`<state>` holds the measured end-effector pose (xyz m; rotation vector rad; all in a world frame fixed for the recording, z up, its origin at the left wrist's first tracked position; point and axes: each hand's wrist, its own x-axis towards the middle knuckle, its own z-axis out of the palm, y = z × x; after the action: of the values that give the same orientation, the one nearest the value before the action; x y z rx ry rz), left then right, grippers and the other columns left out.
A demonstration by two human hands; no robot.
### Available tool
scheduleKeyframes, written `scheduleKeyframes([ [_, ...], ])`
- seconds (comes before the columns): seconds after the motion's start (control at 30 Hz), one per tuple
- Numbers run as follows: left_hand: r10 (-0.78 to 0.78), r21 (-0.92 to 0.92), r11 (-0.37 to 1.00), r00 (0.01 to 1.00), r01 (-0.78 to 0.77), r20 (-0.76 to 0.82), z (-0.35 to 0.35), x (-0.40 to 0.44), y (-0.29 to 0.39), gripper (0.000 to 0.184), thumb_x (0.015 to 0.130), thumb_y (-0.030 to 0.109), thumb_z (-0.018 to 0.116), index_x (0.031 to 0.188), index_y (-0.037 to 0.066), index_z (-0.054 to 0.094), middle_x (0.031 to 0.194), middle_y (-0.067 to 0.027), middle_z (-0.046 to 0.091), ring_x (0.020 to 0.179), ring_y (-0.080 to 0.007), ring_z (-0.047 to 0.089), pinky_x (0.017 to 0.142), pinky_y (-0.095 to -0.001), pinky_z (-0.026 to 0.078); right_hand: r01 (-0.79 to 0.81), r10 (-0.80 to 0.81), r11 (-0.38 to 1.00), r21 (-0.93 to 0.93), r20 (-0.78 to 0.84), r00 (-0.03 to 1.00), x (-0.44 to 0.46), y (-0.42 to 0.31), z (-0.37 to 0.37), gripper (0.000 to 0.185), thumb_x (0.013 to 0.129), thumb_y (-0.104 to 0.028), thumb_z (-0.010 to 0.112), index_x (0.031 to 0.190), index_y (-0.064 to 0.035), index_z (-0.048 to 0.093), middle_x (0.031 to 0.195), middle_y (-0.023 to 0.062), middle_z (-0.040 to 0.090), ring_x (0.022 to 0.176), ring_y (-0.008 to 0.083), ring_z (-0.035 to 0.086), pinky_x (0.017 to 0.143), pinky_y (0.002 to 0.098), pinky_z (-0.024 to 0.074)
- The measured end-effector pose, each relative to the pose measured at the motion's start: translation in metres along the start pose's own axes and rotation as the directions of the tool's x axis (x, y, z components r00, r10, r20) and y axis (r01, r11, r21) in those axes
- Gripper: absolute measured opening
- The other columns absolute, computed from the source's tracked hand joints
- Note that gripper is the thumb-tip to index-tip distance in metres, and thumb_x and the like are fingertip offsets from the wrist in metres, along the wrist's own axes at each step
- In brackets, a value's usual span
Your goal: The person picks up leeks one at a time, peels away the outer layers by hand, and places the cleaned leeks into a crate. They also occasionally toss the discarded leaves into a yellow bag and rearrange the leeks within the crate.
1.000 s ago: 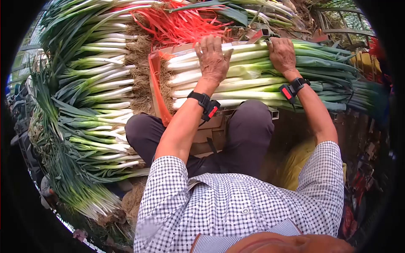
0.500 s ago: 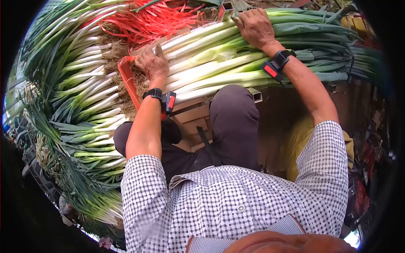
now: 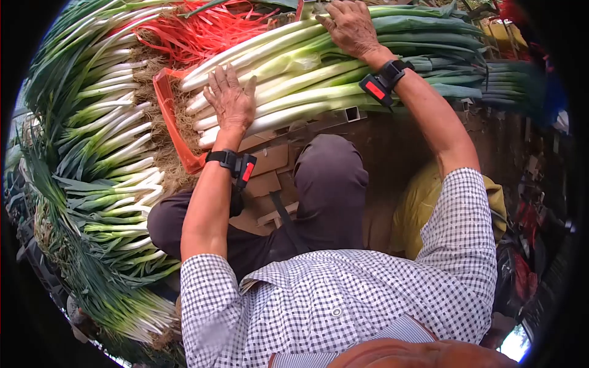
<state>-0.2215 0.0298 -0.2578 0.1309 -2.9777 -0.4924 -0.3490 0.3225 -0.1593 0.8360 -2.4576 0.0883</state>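
Note:
Across the top centre lies a row of thick leeks (image 3: 307, 83), white root ends to the left and green leaves to the right. My left hand (image 3: 232, 101) rests on their white stalks, fingers spread and pointing away from me. Farther right, my right hand (image 3: 353, 27) lies on the upper edge of the row, fingers apart, beside a metal bracket. An orange band (image 3: 172, 122) stands at the root ends, just left of my left hand. Both wrists wear black straps with red-marked devices.
Stacked thinner leeks (image 3: 116, 147) fill the left side. Red plastic strips (image 3: 211, 30) lie in a heap at the upper left. A square metal tube end (image 3: 352, 114) juts out below the row. A yellow sack (image 3: 420, 205) is right of my knee.
My left hand moved left to the root ends, then slightly back right over the white stalks. My right hand shifted up and left. The view has shifted, and the leeks appear farther left.

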Motion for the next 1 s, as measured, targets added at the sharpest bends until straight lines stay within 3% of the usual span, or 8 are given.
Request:
scheduleKeyframes([
  [0.1,0.019,0.004,1.0,0.999,-0.019,-0.033,-0.002,-0.003,0.003,0.077,0.099,0.06,0.038,0.152,0.004,0.031,0.158,-0.023,0.026,0.147,-0.041,0.017,0.117,-0.0585,0.008,0.008,-0.01,0.999,0.044,0.045,0.999,-0.01,-0.015,-0.011,0.038,0.089,-0.025,0.06,0.117,0.0018,0.059,0.127,0.0234,0.054,0.122,0.0394,0.046,0.105,0.0489,0.0341],
  [0.13,0.016,0.027,1.0,0.999,-0.015,-0.031,-0.003,-0.002,0.005,0.076,0.099,0.059,0.037,0.151,0.004,0.032,0.157,-0.0229,0.027,0.148,-0.0405,0.017,0.118,-0.0582,0.008,0.065,-0.069,0.996,-0.063,-0.061,0.996,-0.006,-0.017,-0.013,0.031,0.092,-0.024,0.061,0.111,0.0006,0.062,0.113,0.0181,0.063,0.108,0.0298,0.058,0.095,0.0421,0.0447],
  [0.23,-0.011,0.032,0.999,1.0,0.011,-0.007,-0.002,0.0,0.003,0.073,0.1,0.057,0.038,0.152,0.006,0.032,0.159,-0.0202,0.025,0.149,-0.0376,0.016,0.118,-0.0574,0.007,0.008,-0.009,1.0,0.003,0.069,0.998,-0.014,0.001,0.015,0.036,0.096,-0.034,0.057,0.117,-0.0052,0.062,0.126,0.0127,0.056,0.121,0.0321,0.049,0.106,0.0443,0.0351],
  [0.33,-0.032,-0.001,0.999,0.999,0.032,0.024,-0.006,0.0,0.007,0.071,0.1,0.054,0.039,0.153,0.008,0.03,0.16,-0.0181,0.024,0.15,-0.0362,0.013,0.118,-0.0575,0.004,-0.095,0.085,0.862,0.498,0.043,0.995,0.002,0.02,-0.001,0.032,0.097,-0.029,0.06,0.116,-0.0031,0.064,0.109,0.0154,0.065,0.106,0.0305,0.059,0.096,0.0376,0.0457],
  [0.4,-0.028,-0.007,1.0,1.0,0.028,0.005,-0.001,0.0,0.004,0.069,0.1,0.052,0.04,0.153,0.008,0.03,0.16,-0.0189,0.024,0.15,-0.036,0.013,0.118,-0.0584,0.006,-0.398,0.429,0.656,0.641,0.117,0.896,0.005,0.027,-0.048,0.031,0.101,-0.032,0.059,0.1,-0.0025,0.068,0.073,0.0033,0.061,0.069,0.0101,0.055,0.064,0.0262,0.0461],
  [0.53,-0.021,-0.008,1.0,1.0,0.021,-0.002,-0.004,0.001,0.007,0.068,0.101,0.051,0.04,0.152,0.007,0.032,0.159,-0.0193,0.025,0.149,-0.0366,0.015,0.117,-0.0585,0.008,-0.541,0.384,0.744,0.392,0.412,0.826,-0.02,0.046,-0.085,0.032,0.098,-0.03,0.063,0.081,-0.0036,0.064,0.066,0.0047,0.054,0.061,0.0124,0.054,0.06,0.0298,0.0459],
  [0.63,-0.02,-0.03,0.999,1.0,0.019,-0.009,-0.004,0.0,0.006,0.068,0.101,0.051,0.04,0.151,0.007,0.033,0.159,-0.0196,0.026,0.149,-0.0371,0.016,0.117,-0.0583,0.008,-0.274,0.24,0.961,-0.025,0.562,0.791,-0.053,0.035,-0.095,0.023,0.085,-0.028,0.071,0.095,-0.0078,0.065,0.091,0.01,0.066,0.095,0.0324,0.06,0.083,0.0431,0.0467],
  [1.0,-0.03,-0.021,0.999,0.999,0.03,-0.018,-0.004,-0.001,0.005,0.071,0.1,0.057,0.037,0.151,0.008,0.034,0.159,-0.0179,0.026,0.149,-0.0355,0.015,0.117,-0.0574,0.01,-0.065,0.014,0.996,0.055,0.641,0.767,-0.046,0.045,-0.103,0.02,0.081,-0.022,0.073,0.087,-0.005,0.065,0.085,0.0146,0.068,0.089,0.0366,0.064,0.081,0.0456,0.0466],
])
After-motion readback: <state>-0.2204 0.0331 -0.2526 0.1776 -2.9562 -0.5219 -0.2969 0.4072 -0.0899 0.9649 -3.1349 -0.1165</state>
